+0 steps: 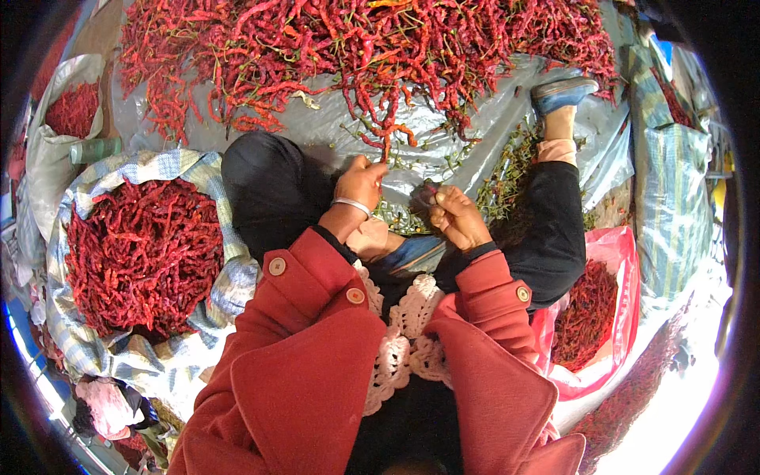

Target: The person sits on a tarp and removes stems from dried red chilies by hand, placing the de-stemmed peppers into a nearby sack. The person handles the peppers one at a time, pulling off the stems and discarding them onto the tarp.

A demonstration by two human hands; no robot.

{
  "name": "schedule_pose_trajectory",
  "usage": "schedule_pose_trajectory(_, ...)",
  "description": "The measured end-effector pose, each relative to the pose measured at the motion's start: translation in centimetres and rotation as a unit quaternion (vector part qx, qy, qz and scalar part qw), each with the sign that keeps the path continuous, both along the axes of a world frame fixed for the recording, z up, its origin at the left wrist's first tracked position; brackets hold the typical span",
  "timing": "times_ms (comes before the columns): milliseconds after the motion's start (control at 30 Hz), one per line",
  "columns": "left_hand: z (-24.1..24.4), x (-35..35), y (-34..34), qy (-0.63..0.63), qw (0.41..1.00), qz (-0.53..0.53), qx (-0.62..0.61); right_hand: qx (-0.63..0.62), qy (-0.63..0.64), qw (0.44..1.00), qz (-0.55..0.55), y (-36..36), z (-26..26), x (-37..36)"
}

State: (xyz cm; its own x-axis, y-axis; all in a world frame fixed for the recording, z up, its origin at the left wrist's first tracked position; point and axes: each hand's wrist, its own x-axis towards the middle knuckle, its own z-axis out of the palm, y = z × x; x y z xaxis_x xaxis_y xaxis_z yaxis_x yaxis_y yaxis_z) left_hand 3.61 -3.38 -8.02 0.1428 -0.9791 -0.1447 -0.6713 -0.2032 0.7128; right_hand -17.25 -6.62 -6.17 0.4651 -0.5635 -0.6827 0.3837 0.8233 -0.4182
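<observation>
My left hand [358, 189], with a pale bracelet at its wrist, has its fingers closed on a long red chili pepper [389, 133] that points up toward the pile. To the right, my right hand [456, 215] is curled, thumb against the fingers, with a small dark, blurred thing at its fingertips; what that is I cannot tell. A big heap of red chili peppers [356, 41] with green stems spreads on a clear plastic sheet [320, 124] beyond my hands. Loose green stems [507, 178] lie on the sheet between my legs.
A checked sack [228, 285] full of red chilies stands at my left, a pink bag [630, 309] of chilies at my right. Farther left are a pale sack [44, 160] and a glass [95, 151]. A striped sack [674, 208] stands at the right. Another person [107, 409] shows at lower left.
</observation>
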Motion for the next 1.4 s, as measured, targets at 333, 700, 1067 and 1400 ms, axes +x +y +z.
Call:
schedule_pose_trajectory(333, -0.8, -0.2, 0.0, 0.174, 0.983, 0.022, 0.063, 0.004, -0.171, 0.984, -0.053, -0.4, 1.1, 0.1)
schedule_pose_trajectory(700, 1.1, -1.8, 0.9, 0.713, 0.648, 0.183, 0.197, -0.58, 0.425, 0.679, 0.147, 2.7, 4.1, 5.6)
schedule_pose_trajectory(1067, 1.9, -1.6, 1.2, 0.688, 0.667, 0.136, 0.254, -0.362, 0.347, 0.856, 0.125, 0.3, 2.5, 5.9)
schedule_pose_trajectory(1400, 2.9, -0.2, 1.9, 0.752, 0.605, 0.141, 0.221, -0.558, 0.537, 0.54, 0.33, -3.4, 2.3, 8.5)
